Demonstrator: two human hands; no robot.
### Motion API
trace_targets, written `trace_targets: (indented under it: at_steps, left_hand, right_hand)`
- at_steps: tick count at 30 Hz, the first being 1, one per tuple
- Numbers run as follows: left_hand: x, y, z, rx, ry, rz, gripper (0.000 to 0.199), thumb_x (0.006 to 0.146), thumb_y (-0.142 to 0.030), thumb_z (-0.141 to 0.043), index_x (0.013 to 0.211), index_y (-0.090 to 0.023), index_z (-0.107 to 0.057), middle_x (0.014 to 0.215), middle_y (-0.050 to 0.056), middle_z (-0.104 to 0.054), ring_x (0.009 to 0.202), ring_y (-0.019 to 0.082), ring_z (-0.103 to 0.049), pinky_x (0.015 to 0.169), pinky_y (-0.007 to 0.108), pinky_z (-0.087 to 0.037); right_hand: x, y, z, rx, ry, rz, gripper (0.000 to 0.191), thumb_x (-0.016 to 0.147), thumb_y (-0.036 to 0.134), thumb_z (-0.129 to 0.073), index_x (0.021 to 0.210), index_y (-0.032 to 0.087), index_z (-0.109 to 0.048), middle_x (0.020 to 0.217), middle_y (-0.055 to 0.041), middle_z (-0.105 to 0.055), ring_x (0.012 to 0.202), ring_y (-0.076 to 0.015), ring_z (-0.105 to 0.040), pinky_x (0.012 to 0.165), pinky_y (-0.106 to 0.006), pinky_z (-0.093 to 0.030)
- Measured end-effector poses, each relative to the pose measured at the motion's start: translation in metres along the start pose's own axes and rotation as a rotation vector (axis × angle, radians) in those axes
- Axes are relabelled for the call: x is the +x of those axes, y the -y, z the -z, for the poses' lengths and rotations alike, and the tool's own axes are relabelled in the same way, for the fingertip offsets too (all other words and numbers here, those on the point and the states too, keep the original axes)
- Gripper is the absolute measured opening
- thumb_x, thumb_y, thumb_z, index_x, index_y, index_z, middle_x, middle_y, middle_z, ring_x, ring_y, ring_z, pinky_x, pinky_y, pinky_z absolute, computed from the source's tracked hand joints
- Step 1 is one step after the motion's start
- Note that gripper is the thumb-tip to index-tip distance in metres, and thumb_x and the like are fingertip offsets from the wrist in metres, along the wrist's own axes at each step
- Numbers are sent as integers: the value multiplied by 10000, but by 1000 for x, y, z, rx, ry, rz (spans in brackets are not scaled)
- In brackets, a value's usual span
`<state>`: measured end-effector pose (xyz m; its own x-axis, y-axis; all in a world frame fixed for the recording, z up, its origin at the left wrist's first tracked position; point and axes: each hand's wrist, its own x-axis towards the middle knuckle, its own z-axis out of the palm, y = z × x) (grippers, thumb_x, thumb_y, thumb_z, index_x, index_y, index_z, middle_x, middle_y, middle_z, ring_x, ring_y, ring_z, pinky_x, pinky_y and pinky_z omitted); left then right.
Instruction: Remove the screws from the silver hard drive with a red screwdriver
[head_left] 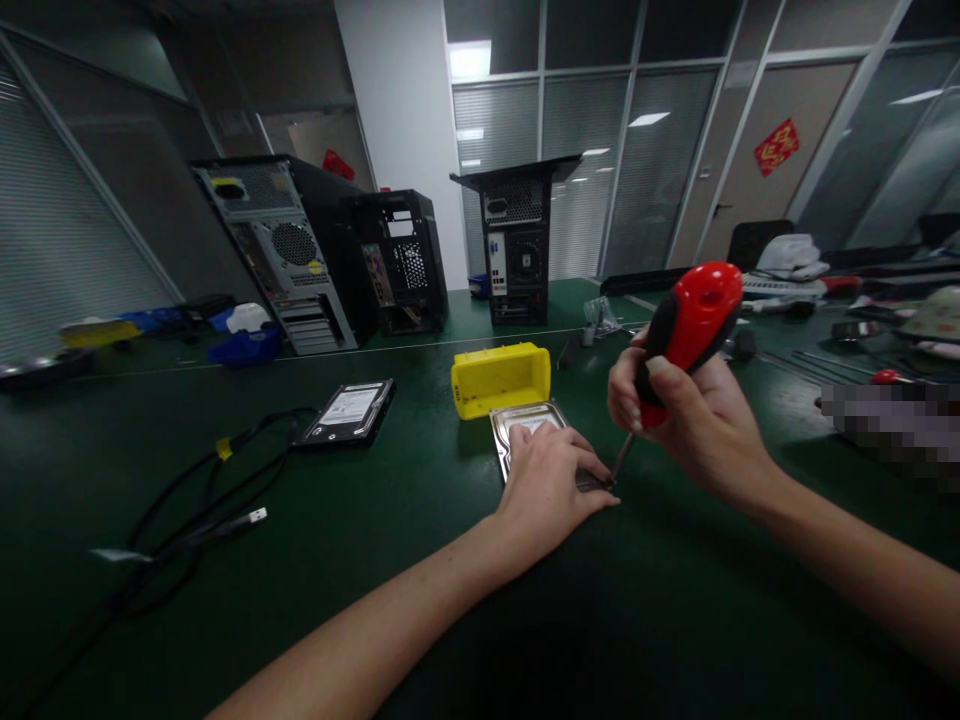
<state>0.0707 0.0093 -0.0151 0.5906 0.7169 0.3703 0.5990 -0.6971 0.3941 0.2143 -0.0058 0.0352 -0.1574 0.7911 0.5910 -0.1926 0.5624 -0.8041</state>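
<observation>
A silver hard drive (504, 432) lies on the green tabletop (420, 600), partly covered by my left hand (551, 470). The fingers of that hand are bent over the drive and hold it against the table. My right hand (686, 400) grips a red and black screwdriver (701, 305), tilted with its handle up. The screwdriver's shaft slants down to the drive's near right corner, close to my left fingertips. Just behind the drive, a yellow bin (501, 380) rests with its open side facing me.
Another hard drive (349, 412) lies at the left, touching a black cable (199, 530) with a USB plug. Computer cases (300, 250) stand behind. More tools (817, 365) lie at the right, near a blurred-out object (892, 430). A blue bin (246, 347) is at the back left.
</observation>
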Motion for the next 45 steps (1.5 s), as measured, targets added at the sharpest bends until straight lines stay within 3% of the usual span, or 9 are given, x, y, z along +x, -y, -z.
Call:
trace_targets:
  at_steps: [23,33,40,45]
  left_hand:
    - [0,-1,2,14,22,16,159,722,-399,-722,829,-281,-722,980,-12,-668,981,243,-532,812,400,-296]
    - [0,0,0,11,12,6,158,721,-400,-723,822,-279,-721,976,-16,-670,964,241,-535,797,401,-288]
    - [0,-1,2,19,31,12,160,735,-401,-709,841,-282,-720,994,-7,-665,984,249,-529,806,405,-295]
    - [0,-2,3,33,40,11,158,742,-403,-701,843,-283,-718,995,-8,-662,987,247,-527,812,406,-296]
  right_hand:
    - [-2,-1,1,20,-7,-10,183,870,320,-542,1001,237,-445,657,43,-477,557,-106,-425,490,-263,-356]
    - [0,6,-3,44,25,-49,292,892,408,-456,1113,218,-476,694,17,-450,602,-122,-425,525,-260,-373]
    - [0,0,3,33,2,-4,203,856,289,-550,1041,222,-500,743,12,-503,682,-137,-485,665,-308,-419]
    - [1,-3,5,46,2,-52,147,820,253,-606,916,224,-498,668,41,-480,571,-112,-474,544,-276,-402]
